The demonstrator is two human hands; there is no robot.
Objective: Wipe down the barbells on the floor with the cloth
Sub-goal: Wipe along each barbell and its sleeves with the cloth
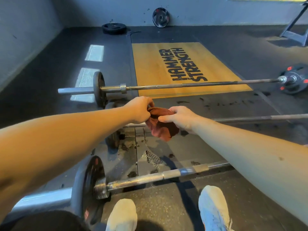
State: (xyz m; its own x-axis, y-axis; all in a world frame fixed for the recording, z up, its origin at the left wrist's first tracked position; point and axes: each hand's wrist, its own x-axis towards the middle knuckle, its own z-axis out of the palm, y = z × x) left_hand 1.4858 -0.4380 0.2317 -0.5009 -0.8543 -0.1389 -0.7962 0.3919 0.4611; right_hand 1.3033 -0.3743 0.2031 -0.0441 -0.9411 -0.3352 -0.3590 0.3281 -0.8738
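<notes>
Head view of a gym floor with three barbells lying roughly parallel, seen from a standing person's position. The left hand and right hand meet at mid-frame and hold a rust-red cloth between them. The left fingers are curled and pinch its bunched upper edge, while the right thumb and fingers are clamped on its right side. The loose lower part of the cloth hangs down. The cloth sits in front of the middle barbell, whose shaft runs behind the hands; whether cloth and shaft touch cannot be told. The near barbell, its shaft mottled with rust-coloured patches, lies just beyond the person's pale shoes and carries a black plate at its left end. The far barbell crosses the near edge of a wooden platform lettered "HAMMER STRENGTH", with plates at both ends. By the back wall, one loose weight plate lies flat on the black rubber floor and another leans upright against the wall.
</notes>
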